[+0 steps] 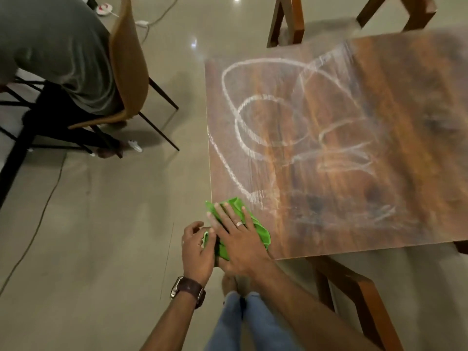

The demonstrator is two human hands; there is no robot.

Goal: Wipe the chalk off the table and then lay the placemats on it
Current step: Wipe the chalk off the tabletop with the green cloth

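A dark wooden table carries white chalk scribbles in loops across most of its top. At its near left corner lies a crumpled green cloth. My right hand lies flat on the cloth with straight, spread fingers and a ring on one finger. My left hand, with a brown-strapped watch on the wrist, is just off the table's edge and pinches the cloth's hanging left end. No placemats are in view.
A person in a grey shirt sits on a tan chair with thin dark legs at the far left. Cables run over the glossy floor. Wooden chair frames stand behind the table and at its near right.
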